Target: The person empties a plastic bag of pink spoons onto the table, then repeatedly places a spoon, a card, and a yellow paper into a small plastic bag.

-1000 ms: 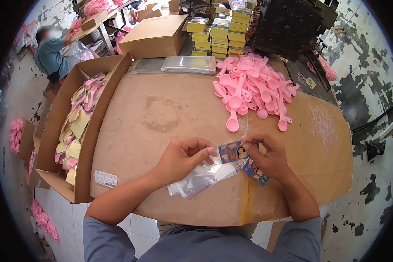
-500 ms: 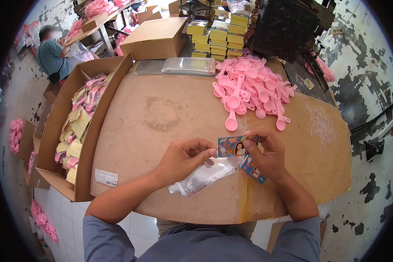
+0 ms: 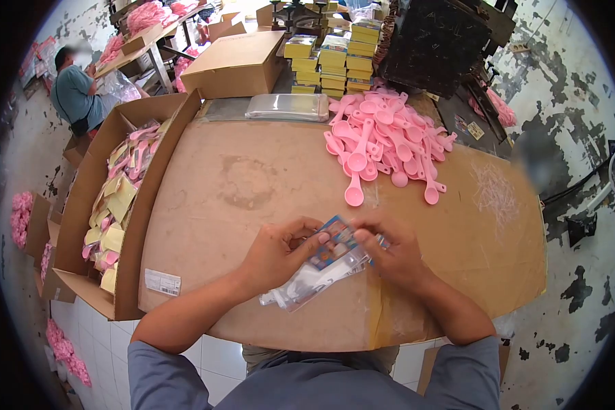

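A small blue printed card (image 3: 333, 247) with colourful pictures is held tilted between my two hands. My left hand (image 3: 277, 253) is closed, its thumb and fingers pinching the card's left edge. My right hand (image 3: 393, 254) is also closed, with its fingers at the card's right side; a bit of blue shows behind its fingertips. Just below the card, clear plastic bags (image 3: 311, 281) lie loosely on the cardboard-covered table (image 3: 232, 232), overlapping the card's lower edge. Beyond my hands lies a heap of pink measuring spoons (image 3: 389, 140).
An open carton (image 3: 133, 253) of bagged pink spoons and yellowish cards stands at left. At the back are a stack of clear bags (image 3: 287, 107), a closed carton (image 3: 234, 63) and piles of cards (image 3: 333, 65). Another person (image 3: 75, 92) sits far left.
The card has swung from level to tilted and moved left over the plastic bags. My right hand has shifted left with it, closer to my left hand. The second card below it is now mostly hidden.
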`<action>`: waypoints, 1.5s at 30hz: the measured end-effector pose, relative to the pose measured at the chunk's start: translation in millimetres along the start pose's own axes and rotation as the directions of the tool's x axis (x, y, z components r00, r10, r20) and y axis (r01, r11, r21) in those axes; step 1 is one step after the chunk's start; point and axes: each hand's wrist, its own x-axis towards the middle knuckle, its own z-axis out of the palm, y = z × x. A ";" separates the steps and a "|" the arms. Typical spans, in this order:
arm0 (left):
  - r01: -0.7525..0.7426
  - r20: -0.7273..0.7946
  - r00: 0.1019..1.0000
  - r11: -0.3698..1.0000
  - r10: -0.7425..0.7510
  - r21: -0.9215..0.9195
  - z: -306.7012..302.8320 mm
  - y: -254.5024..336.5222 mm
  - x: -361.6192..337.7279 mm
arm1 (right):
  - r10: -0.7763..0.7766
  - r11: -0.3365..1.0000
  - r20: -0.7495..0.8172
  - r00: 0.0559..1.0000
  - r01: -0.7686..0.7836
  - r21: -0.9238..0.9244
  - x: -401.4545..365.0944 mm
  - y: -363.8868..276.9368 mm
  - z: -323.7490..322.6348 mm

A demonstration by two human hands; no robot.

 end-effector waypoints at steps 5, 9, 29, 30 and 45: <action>0.039 0.025 0.999 0.997 -0.041 0.073 -2.1 6.1 -0.8 | -0.180 0.895 0.249 0.952 0.263 -0.360 20.4 5.4 -29.3; 0.024 -0.009 1.000 0.999 -0.024 -0.026 -3.0 1.7 2.6 | -0.285 0.842 -0.226 0.932 0.130 -0.524 88.2 53.1 -97.1; -0.129 0.129 0.986 0.971 0.105 0.200 -7.8 -22.7 6.6 | -0.092 0.780 -0.141 0.986 -0.017 -0.625 109.6 77.7 -85.7; -0.107 0.131 0.988 0.978 0.084 0.179 -7.3 -20.2 5.9 | -0.108 0.787 -0.112 0.988 0.016 -0.617 106.9 74.7 -84.6; 0.008 0.082 0.997 0.972 0.012 -0.237 -18.5 4.8 5.4 | -0.256 0.745 0.145 0.956 0.290 -0.601 106.3 -3.7 -85.3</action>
